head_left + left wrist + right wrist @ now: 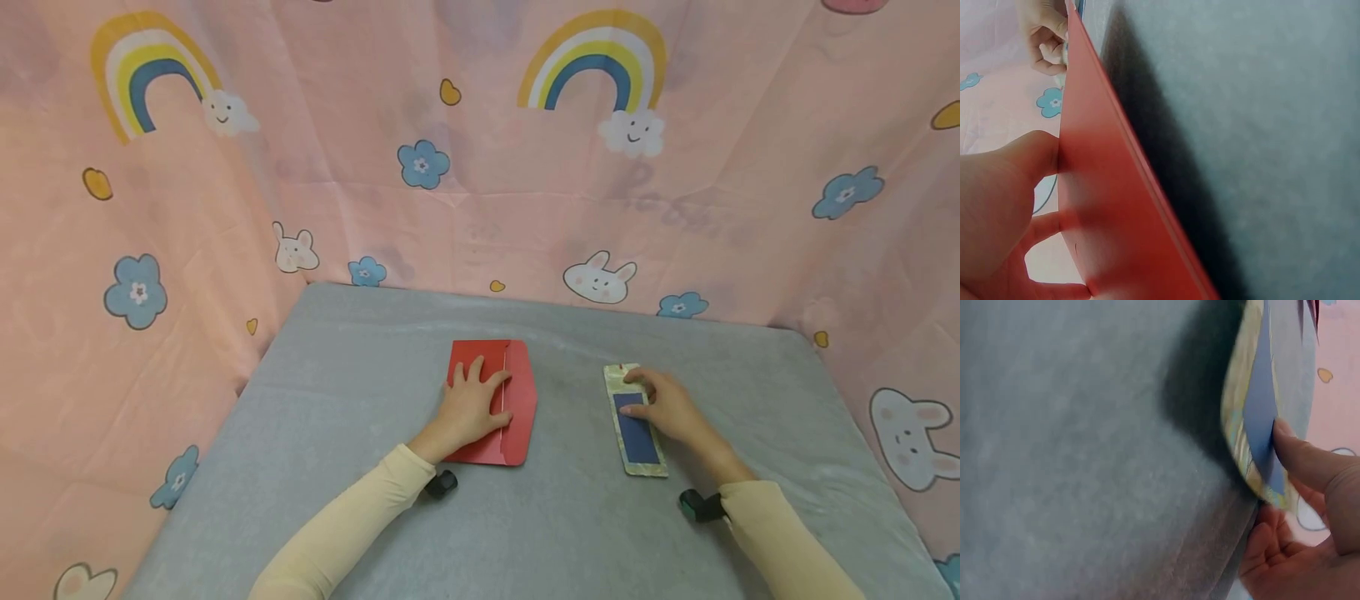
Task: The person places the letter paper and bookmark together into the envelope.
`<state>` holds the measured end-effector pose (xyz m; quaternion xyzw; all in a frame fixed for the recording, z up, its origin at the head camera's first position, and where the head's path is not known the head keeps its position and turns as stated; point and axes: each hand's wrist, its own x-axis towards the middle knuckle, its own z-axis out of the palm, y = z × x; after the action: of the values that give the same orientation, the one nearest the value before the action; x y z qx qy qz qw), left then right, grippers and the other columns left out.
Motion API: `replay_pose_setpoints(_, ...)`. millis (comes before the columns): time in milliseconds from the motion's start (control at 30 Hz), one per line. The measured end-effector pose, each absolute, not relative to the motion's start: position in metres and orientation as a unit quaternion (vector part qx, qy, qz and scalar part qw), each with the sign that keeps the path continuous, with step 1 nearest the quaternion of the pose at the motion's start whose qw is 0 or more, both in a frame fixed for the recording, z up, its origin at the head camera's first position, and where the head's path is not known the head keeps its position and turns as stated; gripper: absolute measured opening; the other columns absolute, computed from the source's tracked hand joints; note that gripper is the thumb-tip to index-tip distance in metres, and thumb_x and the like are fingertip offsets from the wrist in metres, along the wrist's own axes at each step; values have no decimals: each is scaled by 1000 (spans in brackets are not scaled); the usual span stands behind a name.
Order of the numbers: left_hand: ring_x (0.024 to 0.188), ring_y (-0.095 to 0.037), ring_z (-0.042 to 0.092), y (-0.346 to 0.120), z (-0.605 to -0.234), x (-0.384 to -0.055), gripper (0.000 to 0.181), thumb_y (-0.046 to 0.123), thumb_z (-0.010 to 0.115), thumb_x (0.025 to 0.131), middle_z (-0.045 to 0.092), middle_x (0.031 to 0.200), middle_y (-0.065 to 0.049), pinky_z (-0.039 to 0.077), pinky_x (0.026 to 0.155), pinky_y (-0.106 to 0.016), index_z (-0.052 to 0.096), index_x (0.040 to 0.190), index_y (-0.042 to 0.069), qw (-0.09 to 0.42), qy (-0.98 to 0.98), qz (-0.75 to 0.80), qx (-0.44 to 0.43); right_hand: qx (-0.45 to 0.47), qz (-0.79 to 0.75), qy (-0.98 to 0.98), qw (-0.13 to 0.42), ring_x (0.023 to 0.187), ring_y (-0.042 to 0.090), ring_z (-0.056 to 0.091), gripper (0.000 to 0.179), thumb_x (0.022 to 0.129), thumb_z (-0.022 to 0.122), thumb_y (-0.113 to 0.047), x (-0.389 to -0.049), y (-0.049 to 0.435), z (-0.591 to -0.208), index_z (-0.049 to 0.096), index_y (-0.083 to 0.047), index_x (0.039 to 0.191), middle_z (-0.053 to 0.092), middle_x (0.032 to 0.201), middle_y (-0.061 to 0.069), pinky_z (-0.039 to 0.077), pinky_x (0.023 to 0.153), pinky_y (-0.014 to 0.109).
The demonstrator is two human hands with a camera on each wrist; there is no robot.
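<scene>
My left hand [468, 408] lies with spread fingers across a red envelope [480, 446], whose pointed flap [522, 396] is unfolded to the right. In the left wrist view, the thumb and fingertips touch the envelope's red face [1107, 181], and a dark shadow runs along its near edge. To the right, my right hand [671, 408] pinches a long narrow card [639, 433] with a pale green-gold border and a dark blue panel. The right wrist view has the thumb [1294, 447] on the blue panel [1260, 406] and the other fingers behind the card, near its end.
Both things are over a grey cloth-covered table [360, 375]. Behind it and at the sides hangs a pink curtain [337, 125] with rainbows, rabbits and flowers. Small black wrist devices [441, 485] sit at both cream sleeves [352, 525].
</scene>
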<state>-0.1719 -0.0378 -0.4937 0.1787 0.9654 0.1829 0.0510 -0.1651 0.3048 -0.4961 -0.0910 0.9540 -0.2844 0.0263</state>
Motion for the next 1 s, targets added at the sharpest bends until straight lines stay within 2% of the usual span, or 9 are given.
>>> replay_pose_setpoints(233,141,-53,32,-38,-493,-172,65,41,71,87,34,156,-21,37,103,-72,47,145,27,54,967,176,178,-130,-306,943,23,77,17,41,35,85,75,-7,-166,308,-493,62,-6,117,63,104,14,33,67,28)
replay_pose_setpoints(433,141,-53,32,-38,-492,-172,65,41,71,87,34,156,-21,37,102,-72,47,146,27,55,966,176,180,-162,-309,937,22,84,19,41,47,84,74,-2,-168,314,-496,61,-8,129,55,117,15,33,71,29)
replay_pose_setpoints(500,141,-53,32,-38,-492,-171,65,41,71,87,34,156,-21,37,102,-72,47,146,27,55,966,179,180,-169,-316,933,34,94,26,48,51,85,73,-1,-170,315,-496,60,-8,134,53,124,19,39,77,34)
replay_pose_setpoints(567,141,-53,32,-38,-491,-171,65,41,71,87,34,156,-22,37,102,-72,47,146,26,55,965,180,180,-169,-329,928,52,112,36,52,53,86,71,0,-171,316,-495,58,-8,136,52,135,21,43,88,43)
replay_pose_setpoints(667,141,-53,32,-38,-491,-171,65,40,71,87,34,156,-22,37,102,-72,47,146,26,55,966,179,181,-159,-353,918,81,139,44,40,54,87,68,1,-172,318,-493,56,-8,139,49,148,22,37,105,59)
replay_pose_setpoints(800,141,-53,33,-38,-491,-171,65,41,71,87,34,156,-22,37,102,-72,47,146,26,55,966,175,180,-142,-368,913,101,142,48,35,52,88,66,0,-172,318,-491,57,-8,138,46,150,25,32,109,65)
replay_pose_setpoints(1000,141,-53,32,-37,-491,-171,65,41,71,87,34,156,-22,37,102,-72,47,146,26,56,967,171,180,-133,-378,911,96,140,49,37,48,88,67,-2,-171,317,-491,60,-8,135,48,147,27,32,108,67)
